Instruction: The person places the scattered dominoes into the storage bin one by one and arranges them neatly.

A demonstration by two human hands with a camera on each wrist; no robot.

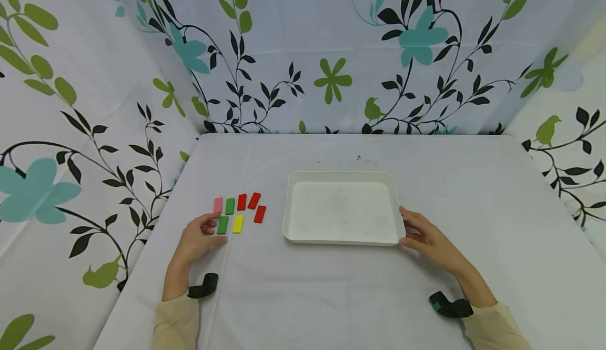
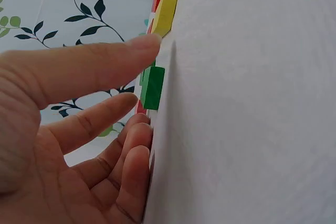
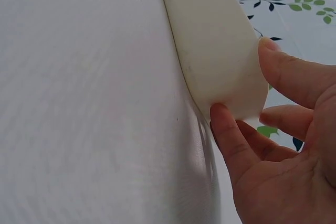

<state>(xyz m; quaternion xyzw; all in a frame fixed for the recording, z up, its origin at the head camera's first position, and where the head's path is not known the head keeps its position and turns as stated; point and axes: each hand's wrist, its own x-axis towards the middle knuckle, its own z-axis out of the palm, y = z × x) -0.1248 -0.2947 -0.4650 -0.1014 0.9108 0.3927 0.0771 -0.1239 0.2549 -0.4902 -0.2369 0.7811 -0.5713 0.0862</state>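
On the left of the table, my left hand (image 1: 199,238) is beside a group of small coloured blocks. Its thumb and fingers stand apart around the lower green block (image 2: 153,87), gripping nothing. Right of that one lies a yellow block (image 1: 238,224). Behind are a pink block (image 1: 218,205), another green block (image 1: 230,206) and three red blocks (image 1: 242,202). A shallow white rectangular tray (image 1: 343,243) lies flat in the middle. My right hand (image 1: 428,237) touches the tray's right end with its fingertips, thumb and fingers spread along the edge.
White cloth (image 1: 303,297) covers the table. Patterned curtains (image 1: 284,50) with leaves and flowers hang behind and at both sides. Each wrist carries a black camera (image 1: 203,286). Small dark specks (image 1: 358,158) mark the cloth behind the tray.
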